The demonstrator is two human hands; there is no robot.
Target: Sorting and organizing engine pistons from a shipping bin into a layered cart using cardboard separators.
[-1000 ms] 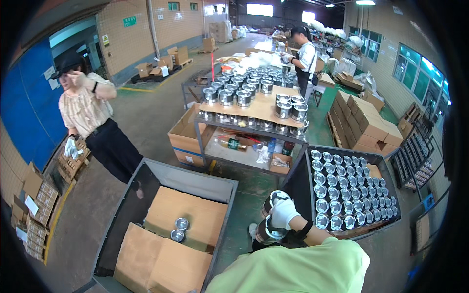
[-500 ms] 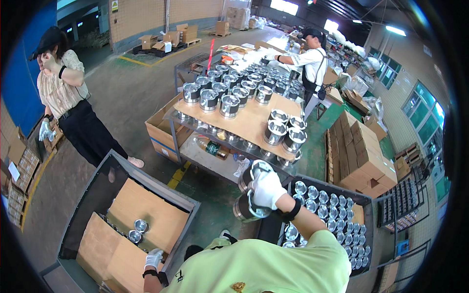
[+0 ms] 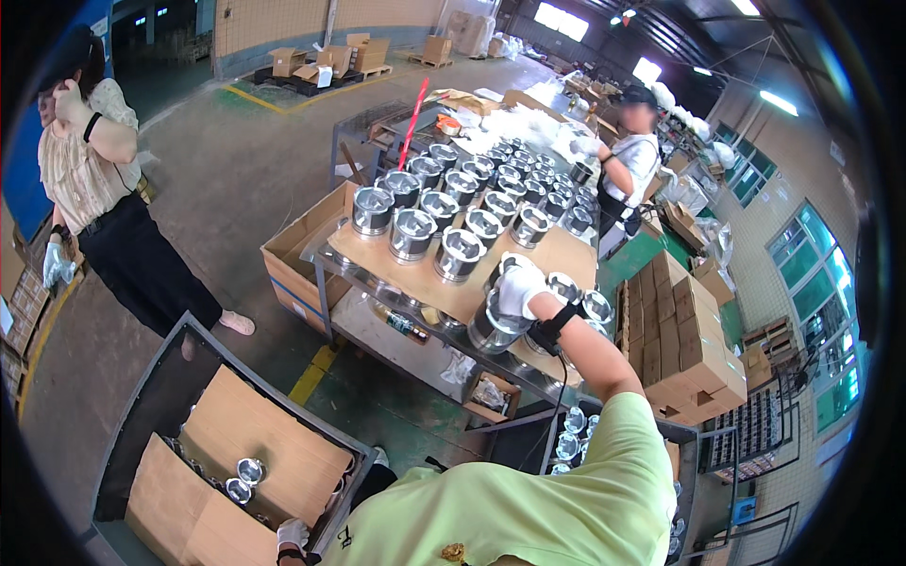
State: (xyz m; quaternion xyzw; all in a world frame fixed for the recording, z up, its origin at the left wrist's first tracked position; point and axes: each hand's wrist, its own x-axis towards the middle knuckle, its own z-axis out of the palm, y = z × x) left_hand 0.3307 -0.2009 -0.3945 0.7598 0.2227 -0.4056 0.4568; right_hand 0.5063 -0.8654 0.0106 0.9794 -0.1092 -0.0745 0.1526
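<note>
My right hand [image 3: 522,288], in a white glove with a black wristband, grips metal pistons at the near edge of the table [image 3: 321,257]. One held piston [image 3: 493,330] has a silver crown and a dark skirt; a second is partly hidden by the glove. Other pistons [image 3: 461,255] stand in rows on the brown board on the table, several close by my hand. My left hand [image 3: 293,535], also gloved, is low at the side of a dark bin [image 3: 151,377]; its fingers are too small to read. Two pistons [image 3: 244,479] sit on cardboard in that bin.
A second bin of pistons [image 3: 571,439] stands at my right, partly behind my arm. Stacked cartons [image 3: 679,344] are beyond it. One person [image 3: 104,208] stands at the left; another [image 3: 630,156] works at the table's far right. A lower shelf [image 3: 363,335] holds a bottle.
My right hand has carried the pistons forward from above the gap to the table's near edge. The view has shifted; my left hand stays low by the left bin.
</note>
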